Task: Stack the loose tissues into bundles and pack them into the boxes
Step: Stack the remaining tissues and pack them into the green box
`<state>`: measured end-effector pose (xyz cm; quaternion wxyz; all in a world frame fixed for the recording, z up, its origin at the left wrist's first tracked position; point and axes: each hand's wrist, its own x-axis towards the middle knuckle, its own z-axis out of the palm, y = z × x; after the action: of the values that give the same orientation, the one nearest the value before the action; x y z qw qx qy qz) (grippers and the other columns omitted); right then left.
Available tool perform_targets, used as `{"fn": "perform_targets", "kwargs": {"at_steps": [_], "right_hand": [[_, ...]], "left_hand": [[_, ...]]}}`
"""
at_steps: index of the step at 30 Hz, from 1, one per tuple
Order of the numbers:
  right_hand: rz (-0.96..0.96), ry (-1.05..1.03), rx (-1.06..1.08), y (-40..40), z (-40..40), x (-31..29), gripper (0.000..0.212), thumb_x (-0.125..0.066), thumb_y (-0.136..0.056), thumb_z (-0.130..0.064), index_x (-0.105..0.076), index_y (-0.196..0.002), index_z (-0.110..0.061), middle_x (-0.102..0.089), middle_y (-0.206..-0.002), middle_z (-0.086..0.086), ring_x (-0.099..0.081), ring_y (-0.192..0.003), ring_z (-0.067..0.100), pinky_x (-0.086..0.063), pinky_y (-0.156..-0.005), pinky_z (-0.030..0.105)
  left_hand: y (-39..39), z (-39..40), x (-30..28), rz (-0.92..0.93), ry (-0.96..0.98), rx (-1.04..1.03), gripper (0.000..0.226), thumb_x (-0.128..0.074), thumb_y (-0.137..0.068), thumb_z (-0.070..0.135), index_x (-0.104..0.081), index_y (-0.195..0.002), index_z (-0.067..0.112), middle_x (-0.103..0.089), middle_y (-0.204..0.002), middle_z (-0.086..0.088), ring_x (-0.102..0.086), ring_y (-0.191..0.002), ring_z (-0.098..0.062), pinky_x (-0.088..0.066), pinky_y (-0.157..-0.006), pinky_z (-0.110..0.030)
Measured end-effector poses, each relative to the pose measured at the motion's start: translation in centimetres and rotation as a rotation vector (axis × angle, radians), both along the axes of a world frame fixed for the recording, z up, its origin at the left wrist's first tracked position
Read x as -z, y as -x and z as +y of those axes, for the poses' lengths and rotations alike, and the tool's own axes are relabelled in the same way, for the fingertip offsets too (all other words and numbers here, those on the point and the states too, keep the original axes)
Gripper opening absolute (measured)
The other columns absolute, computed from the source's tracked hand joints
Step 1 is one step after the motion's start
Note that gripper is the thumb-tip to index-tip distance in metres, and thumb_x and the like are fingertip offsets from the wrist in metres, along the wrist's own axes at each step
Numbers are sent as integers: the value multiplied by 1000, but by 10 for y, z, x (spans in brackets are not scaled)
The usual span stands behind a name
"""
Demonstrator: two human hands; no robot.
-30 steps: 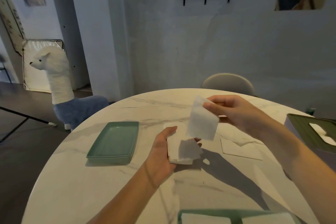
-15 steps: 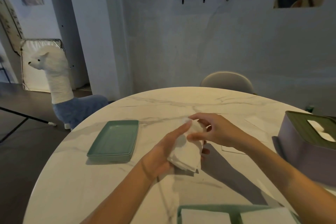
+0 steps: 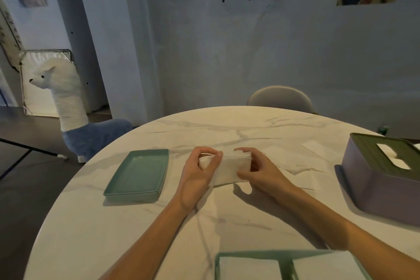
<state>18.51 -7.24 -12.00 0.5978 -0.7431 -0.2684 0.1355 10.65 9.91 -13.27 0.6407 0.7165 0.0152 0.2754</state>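
Beside the hands' bundle [image 3: 227, 167]: green tray [image 3: 138, 174], purple box [image 3: 381, 173].

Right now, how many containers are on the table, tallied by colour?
Green tray: 1
Purple tissue box with dark green lid: 1
Green two-compartment box holding tissues, near edge: 1
Total: 3
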Motion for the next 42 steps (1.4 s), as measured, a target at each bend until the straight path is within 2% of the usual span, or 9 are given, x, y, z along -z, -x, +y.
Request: {"fn": "perform_targets", "kwargs": {"at_steps": [3, 8, 12, 15, 20, 25, 30, 37, 42], "right_hand": [[-3, -126, -3, 11, 11, -1, 63, -63, -86, 10, -49, -134, -29, -59, -120, 0, -62, -102, 15, -61, -79, 33], [-57, -168, 15, 15, 25, 0, 76, -64, -87, 12, -39, -143, -32, -56, -126, 4, -62, -103, 19, -58, -67, 19], [32, -227, -67, 18, 28, 2, 72, -60, -91, 12, -40, -139, -37, -65, -117, -6, -71, -88, 5, -64, -75, 31], [18, -250, -37, 22, 29, 1, 72, -60, -93, 8, -40, -142, -40, -61, -123, 6, -69, -92, 14, -59, -66, 22], [-88, -173, -82, 29, 30, 10, 81, -68, -87, 2, -44, -137, -57, -51, -130, 0, -62, -111, 27, -63, -83, 42], [-397, 100, 10, 20, 25, 15, 61, -67, -92, -21, -44, -142, -50, -45, -137, -16, -48, -118, -4, -48, -94, 11], [-322, 17, 7, 18, 21, 16, 55, -64, -94, -14, -51, -137, -46, -52, -134, -18, -57, -116, 10, -58, -94, 27], [-352, -73, -42, 20, 15, 8, 43, -64, -98, -13, -59, -130, -42, -56, -132, -20, -60, -114, 9, -58, -86, 21], [-222, -56, -170, 15, 7, 9, 61, -74, -93, -17, -49, -139, -48, -56, -131, -16, -65, -109, 12, -60, -84, 27]], "left_hand": [[-3, -9, -1, 33, 218, 4, 35, -68, -95, 51, -66, -110, 19, -70, -110, -5, -67, -104, -30, -62, -84, -46], [-9, -3, 6, 40, 156, -123, 30, -61, -88, 55, -69, -101, 29, -70, -106, 2, -66, -107, -32, -52, -95, -65], [-9, -4, 4, 42, 154, -109, 30, -59, -92, 53, -67, -105, 27, -70, -112, 3, -66, -112, -28, -51, -98, -63], [-10, -5, 4, 35, 149, -110, 39, -59, -91, 66, -67, -104, 30, -71, -113, 1, -65, -115, -31, -47, -101, -66], [-10, -5, 4, 11, 129, -194, 28, -56, -93, 55, -69, -99, 31, -70, -108, 11, -62, -115, -22, -46, -104, -61], [-10, -3, 6, 32, 152, -233, 23, -58, -90, 50, -68, -100, 32, -68, -103, 13, -62, -105, -15, -47, -103, -54], [-13, -3, 8, 84, 162, -230, 27, -55, -87, 57, -68, -99, 37, -66, -101, 17, -62, -105, -14, -50, -101, -53], [-21, 0, -1, 79, 124, -367, 16, -47, -97, 44, -62, -96, 37, -63, -97, 17, -61, -99, -16, -55, -92, -46], [-8, 5, 1, 59, 121, -80, 36, -59, -97, 56, -62, -113, 24, -64, -112, 6, -59, -112, -20, -53, -101, -43]]}}
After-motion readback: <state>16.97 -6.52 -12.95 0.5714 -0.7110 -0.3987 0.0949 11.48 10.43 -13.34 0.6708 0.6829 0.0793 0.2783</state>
